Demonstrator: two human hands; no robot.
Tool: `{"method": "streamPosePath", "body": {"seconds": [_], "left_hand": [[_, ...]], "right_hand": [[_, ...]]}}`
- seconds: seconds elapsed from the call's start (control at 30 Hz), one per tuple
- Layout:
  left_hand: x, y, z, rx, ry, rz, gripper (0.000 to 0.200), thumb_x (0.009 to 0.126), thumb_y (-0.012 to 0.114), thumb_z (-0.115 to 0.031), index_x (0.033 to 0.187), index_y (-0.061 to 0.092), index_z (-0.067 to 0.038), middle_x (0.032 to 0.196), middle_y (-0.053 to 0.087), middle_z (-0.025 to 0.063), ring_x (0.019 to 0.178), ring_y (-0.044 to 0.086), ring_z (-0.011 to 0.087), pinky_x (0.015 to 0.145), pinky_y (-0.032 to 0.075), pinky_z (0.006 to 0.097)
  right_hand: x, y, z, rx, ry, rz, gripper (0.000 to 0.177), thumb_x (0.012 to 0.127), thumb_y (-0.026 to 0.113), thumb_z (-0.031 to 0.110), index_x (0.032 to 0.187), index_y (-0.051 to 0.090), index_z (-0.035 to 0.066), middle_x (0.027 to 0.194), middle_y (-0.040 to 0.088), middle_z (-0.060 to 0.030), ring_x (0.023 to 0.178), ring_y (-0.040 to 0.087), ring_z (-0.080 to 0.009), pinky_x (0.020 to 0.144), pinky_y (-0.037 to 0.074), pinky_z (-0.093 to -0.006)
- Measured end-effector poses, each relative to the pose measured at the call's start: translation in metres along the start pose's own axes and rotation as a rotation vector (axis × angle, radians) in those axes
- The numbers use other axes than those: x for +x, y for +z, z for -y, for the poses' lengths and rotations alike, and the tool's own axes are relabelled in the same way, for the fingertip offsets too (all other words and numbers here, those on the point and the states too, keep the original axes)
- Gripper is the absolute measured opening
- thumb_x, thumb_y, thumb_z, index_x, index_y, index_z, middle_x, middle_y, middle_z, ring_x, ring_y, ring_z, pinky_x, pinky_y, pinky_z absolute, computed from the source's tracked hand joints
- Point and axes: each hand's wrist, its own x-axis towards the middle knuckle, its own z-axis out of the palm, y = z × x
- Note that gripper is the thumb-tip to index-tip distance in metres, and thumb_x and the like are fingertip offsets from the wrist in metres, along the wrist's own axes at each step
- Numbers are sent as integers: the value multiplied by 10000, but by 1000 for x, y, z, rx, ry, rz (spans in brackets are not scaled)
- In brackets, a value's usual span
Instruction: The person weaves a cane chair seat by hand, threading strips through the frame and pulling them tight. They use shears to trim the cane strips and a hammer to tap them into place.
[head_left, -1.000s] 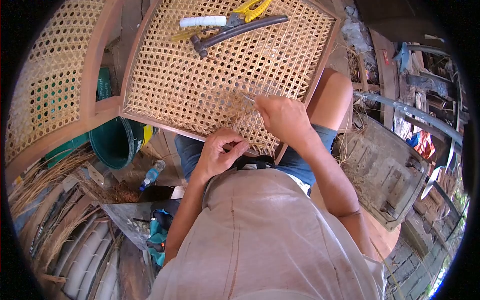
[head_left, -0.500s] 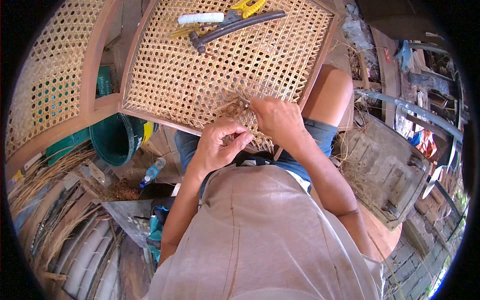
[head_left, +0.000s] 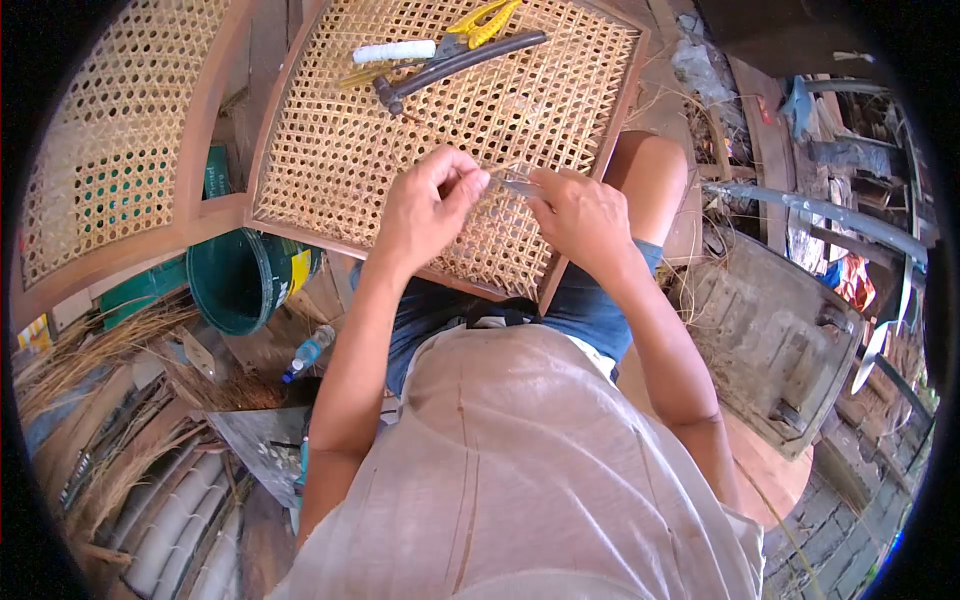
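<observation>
My left hand (head_left: 428, 208) is above the woven cane panel (head_left: 330, 165), its thumb and forefinger pinched on a thin cane strand (head_left: 498, 172). Just to its right, my right hand (head_left: 585, 213) grips a small metal blade-like tool (head_left: 520, 187) that points left toward the pinched fingertips. The panel has a wooden frame (head_left: 345, 246) and lies across my lap, with loose strand ends along its near right edge. On the panel's far part lie a hammer (head_left: 470, 66), a yellow-handled cutting tool (head_left: 485, 22) and a white-handled tool (head_left: 395, 51).
Left of the panel stands a second cane-filled frame (head_left: 120, 130), joined to it. Below are a dark green bucket (head_left: 228, 290), a plastic bottle (head_left: 308, 352) and bundles of loose fibre (head_left: 110, 320). A dusty grey slab (head_left: 770, 335) and scrap wood lie at the right.
My left hand has moved up and forward over the panel, pinching a strand. My right hand has shifted slightly right with the tool. The view has tilted a little.
</observation>
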Motion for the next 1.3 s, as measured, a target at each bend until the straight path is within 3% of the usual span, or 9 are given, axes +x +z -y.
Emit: {"method": "streamPosePath", "body": {"seconds": [0.1, 0.17, 0.3, 0.37, 0.73, 0.9, 1.07, 1.17, 1.3], "left_hand": [[14, -8, 7, 97, -1, 30, 121, 955, 686, -126, 896, 676, -21, 720, 664, 25, 650, 574, 75, 584, 449, 257], [18, -11, 9, 419, -135, 41, 137, 895, 716, -157, 855, 695, -27, 712, 700, 84, 635, 637, 139, 606, 497, 309], [17, -4, 17, 524, -76, -56, 152, 835, 730, -185, 822, 718, -34, 759, 733, 143, 671, 701, 232, 651, 540, 356], [17, -1, 6, 571, -217, -43, 149, 817, 733, -197, 836, 743, -50, 823, 755, 148, 742, 733, 284, 701, 562, 379], [34, 1, 12, 635, -228, 118, 187, 851, 757, -253, 958, 804, -108, 967, 768, 149, 888, 734, 300, 843, 551, 417], [29, 9, 4, 682, -208, 126, 241, 858, 776, -323, 1003, 810, -134, 992, 776, 109, 909, 738, 297, 860, 551, 433], [7, 1, -5, 500, -170, 154, 398, 769, 866, -244, 1066, 761, 1, 955, 756, 193, 862, 736, 316, 785, 576, 384], [3, 17, 25, 633, 81, -97, 324, 752, 852, -158, 1022, 756, -5, 908, 746, 186, 821, 730, 320, 763, 578, 406], [0, 23, 30, 565, 100, -129, 269, 769, 817, -146, 988, 754, -3, 946, 745, 175, 858, 715, 333, 791, 571, 416]], "right_hand": [[8, 4, 6, -128, -88, 50, 141, 888, 600, 141, 917, 714, 63, 913, 735, -171, 840, 747, -333, 720, 594, -453], [12, 7, 8, -161, -106, 77, 143, 882, 600, 133, 908, 724, 66, 917, 737, -170, 846, 748, -331, 723, 596, -451], [17, 7, 21, -239, -135, 141, 146, 869, 617, 130, 900, 741, 59, 917, 745, -159, 849, 754, -325, 724, 606, -441], [20, 8, 24, -238, -163, 180, 150, 861, 621, 125, 918, 736, 47, 905, 743, -159, 831, 754, -330, 713, 609, -437], [48, 0, 3, -64, -118, 307, 218, 856, 662, 197, 976, 763, 46, 1003, 759, -178, 966, 742, -325, 841, 597, -448], [45, -3, 17, -231, -111, 305, 229, 860, 660, 198, 1010, 775, 68, 1069, 761, -160, 987, 746, -311, 841, 594, -448], [59, -1, 35, -273, -11, 437, 251, 878, 643, 183, 1068, 779, 91, 1090, 766, -131, 996, 750, -290, 833, 591, -422], [62, 18, 32, -260, -18, 352, 251, 889, 635, 191, 1072, 781, 100, 1077, 770, -122, 998, 751, -287, 838, 588, -420], [43, -17, 18, -341, 3, 316, 243, 899, 633, 224, 1044, 785, 102, 1060, 772, -126, 1000, 751, -277, 836, 588, -429]]}}
